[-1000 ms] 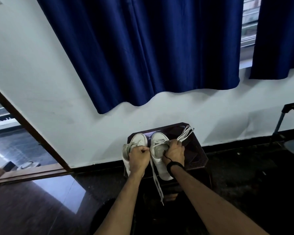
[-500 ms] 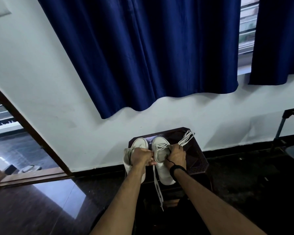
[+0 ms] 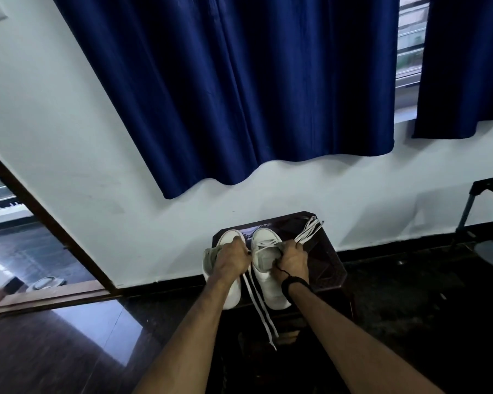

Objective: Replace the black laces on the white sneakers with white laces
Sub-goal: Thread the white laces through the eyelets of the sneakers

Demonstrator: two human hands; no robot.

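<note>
Two white canvas sneakers (image 3: 271, 282) stand side by side on a dark wooden stool (image 3: 329, 263) against the wall. The left hand (image 3: 230, 258) and the right hand (image 3: 292, 258) each grasp an end of the white flat lace (image 3: 261, 308), whose loose ends trail off the stool's near edge.

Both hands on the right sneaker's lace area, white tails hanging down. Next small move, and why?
Probably draw the hanging lace tails up and snug. The left hand and right hand both pinch white lace at the right sneaker, whose crossings near the toe already look threaded, while long slack dangles off the dark stool. Which eyelet comes next cannot be told.
</note>
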